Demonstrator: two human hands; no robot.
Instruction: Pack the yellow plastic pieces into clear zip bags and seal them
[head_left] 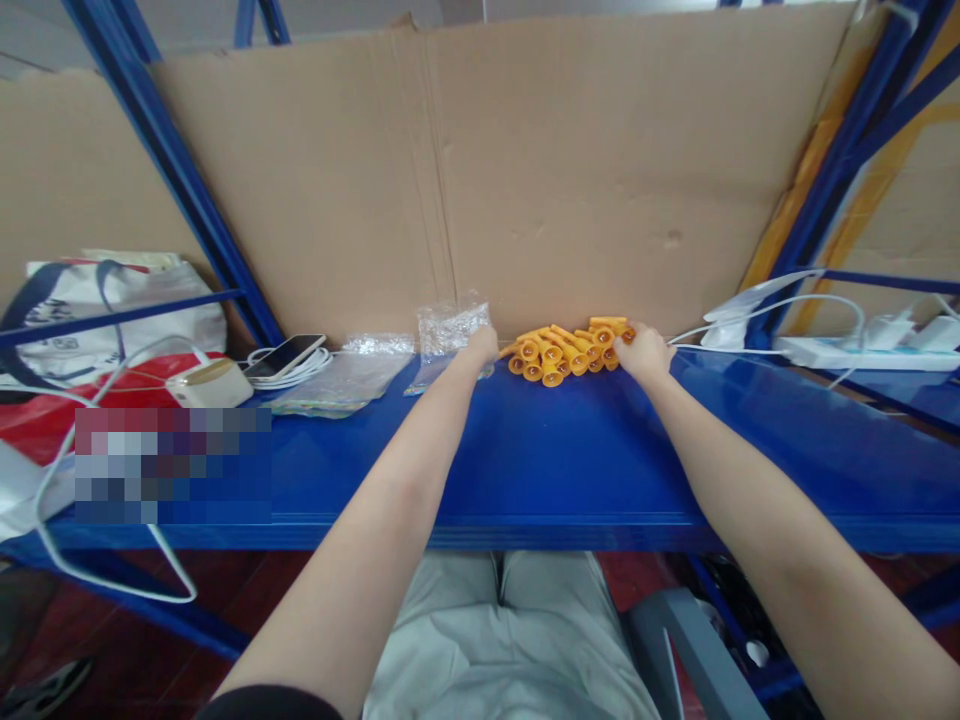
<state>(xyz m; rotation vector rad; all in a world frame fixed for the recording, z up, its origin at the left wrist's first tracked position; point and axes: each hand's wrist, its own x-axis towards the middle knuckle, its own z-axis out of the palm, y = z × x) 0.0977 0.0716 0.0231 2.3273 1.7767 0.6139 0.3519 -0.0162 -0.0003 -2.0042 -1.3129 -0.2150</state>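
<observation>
My left hand [482, 345] reaches to the back of the blue shelf, its fingers closed at the edge of a clear plastic bag [450, 328] that stands partly raised. Most of those fingers are hidden behind the hand. To its right lies a pile of yellow horn-shaped plastic pieces [564, 352], stacked with many of their flared, hollow ends facing me. At the right end of this pile my right hand [645, 352] is closed around a yellow horn-shaped piece [627, 333]; its fingertips are partly hidden.
Flat clear bags [345, 378] lie left on the blue shelf [570, 460], beside a phone [289, 358] and coiled white cable. A white power strip [862, 352] sits at right. Cardboard [600, 170] backs the shelf. Blue posts [187, 200] frame it. A cloth bag [157, 310] stands far left.
</observation>
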